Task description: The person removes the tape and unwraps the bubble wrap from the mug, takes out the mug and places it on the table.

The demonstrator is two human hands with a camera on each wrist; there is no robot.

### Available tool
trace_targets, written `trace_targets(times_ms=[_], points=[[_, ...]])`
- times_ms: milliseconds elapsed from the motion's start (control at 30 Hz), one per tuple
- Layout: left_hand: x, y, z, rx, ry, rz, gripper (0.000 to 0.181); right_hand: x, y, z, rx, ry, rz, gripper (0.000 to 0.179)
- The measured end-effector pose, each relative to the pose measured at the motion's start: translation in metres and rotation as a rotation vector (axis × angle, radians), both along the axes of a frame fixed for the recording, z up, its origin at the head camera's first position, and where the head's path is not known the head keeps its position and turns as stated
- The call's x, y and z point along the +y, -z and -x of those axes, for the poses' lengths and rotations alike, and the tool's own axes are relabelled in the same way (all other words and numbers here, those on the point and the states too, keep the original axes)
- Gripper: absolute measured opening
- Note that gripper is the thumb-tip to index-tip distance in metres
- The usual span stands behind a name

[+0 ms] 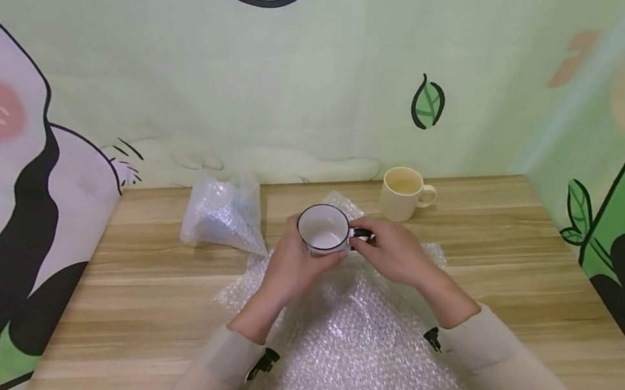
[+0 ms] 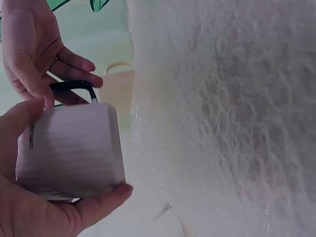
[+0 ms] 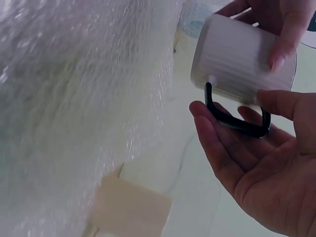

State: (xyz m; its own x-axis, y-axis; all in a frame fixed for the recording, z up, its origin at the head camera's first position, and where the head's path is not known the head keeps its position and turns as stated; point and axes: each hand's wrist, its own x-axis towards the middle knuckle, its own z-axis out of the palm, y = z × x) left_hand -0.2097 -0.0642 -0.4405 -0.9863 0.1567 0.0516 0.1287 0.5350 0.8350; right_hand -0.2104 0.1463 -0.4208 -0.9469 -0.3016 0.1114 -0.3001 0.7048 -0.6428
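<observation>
The relation that seems to matter most is the mug over the wrap: it sits between the two hands, held above the sheet's far part, and in the wrist views its base stands clear of the bubbles. Its mouth faces up toward the head camera, so its axis runs roughly upright; whether it leans a little, I cannot tell. Being about as wide as it is tall, it has no marked long axis, and what gives it a direction is the handle, which points to the right hand. The left hand is nearer the body, curled about it, thumb along the near side and fingers round the left and far side. The right hand has thumb and fingers bent about the handle, thumb by its upper end and fingertips beyond and beneath it; how firmly they pinch, I cannot tell. Behind the right hand, near but apart, stands a yellow cup; beyond the left lies a bubble-wrap bundle on the table.
</observation>
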Motion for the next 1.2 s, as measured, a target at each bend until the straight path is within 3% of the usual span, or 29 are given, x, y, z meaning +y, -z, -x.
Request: trace_targets(times_ms=[200,467,700,867,1033,1200], points=[[0.002,0.001,0.012,0.003,-0.088,-0.06,0.101,-0.014,0.005,0.01,-0.037,0.062,0.073,0.036],[0.003,0.002,0.032,0.044,-0.157,-0.052,0.098,-0.023,0.012,0.027,-0.097,0.149,0.165,0.041],[0.003,0.0,0.05,0.098,-0.185,-0.086,0.095,-0.029,0.013,0.044,-0.201,0.166,0.33,0.062],[0.001,-0.001,0.064,0.144,-0.21,-0.088,0.096,-0.033,0.015,0.057,-0.259,0.171,0.481,0.064],[-0.002,-0.003,0.077,0.094,-0.242,-0.091,0.096,-0.036,0.019,0.07,-0.31,0.164,0.634,0.056],[-0.004,-0.002,0.092,0.081,-0.24,-0.141,0.095,-0.037,0.022,0.08,-0.331,0.119,0.689,0.063]])
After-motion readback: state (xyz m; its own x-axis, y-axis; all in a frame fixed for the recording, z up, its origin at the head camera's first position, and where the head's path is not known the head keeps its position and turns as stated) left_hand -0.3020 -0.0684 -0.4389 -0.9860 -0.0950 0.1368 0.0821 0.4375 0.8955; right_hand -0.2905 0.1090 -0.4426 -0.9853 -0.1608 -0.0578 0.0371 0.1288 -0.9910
